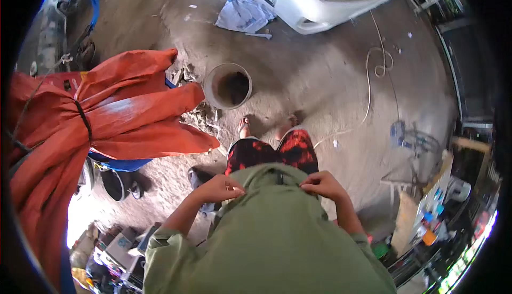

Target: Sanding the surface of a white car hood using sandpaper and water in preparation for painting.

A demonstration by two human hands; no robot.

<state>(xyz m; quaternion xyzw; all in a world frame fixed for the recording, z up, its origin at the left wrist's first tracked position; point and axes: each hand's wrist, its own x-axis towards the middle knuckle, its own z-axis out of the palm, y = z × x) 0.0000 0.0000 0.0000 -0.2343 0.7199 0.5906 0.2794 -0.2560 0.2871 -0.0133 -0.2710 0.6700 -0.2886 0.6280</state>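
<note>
My left hand (217, 188) pinches the green shirt (266, 230) I am wearing near its hem, at the left of my waist. My right hand (322, 186) grips the same shirt on the other side, its fingertips closed on the cloth. Below the shirt show my red and black patterned shorts (296, 147) and my feet (245, 126) in sandals on the dusty floor.
A bucket (246, 83) stands beyond my feet. An orange tarp (106, 118) covers items at left. A white vehicle panel (320, 19) is at the top, near a plastic sheet (237, 14). A pale cord (368, 96) lies rightward; cluttered items (429, 224) fill the lower corners.
</note>
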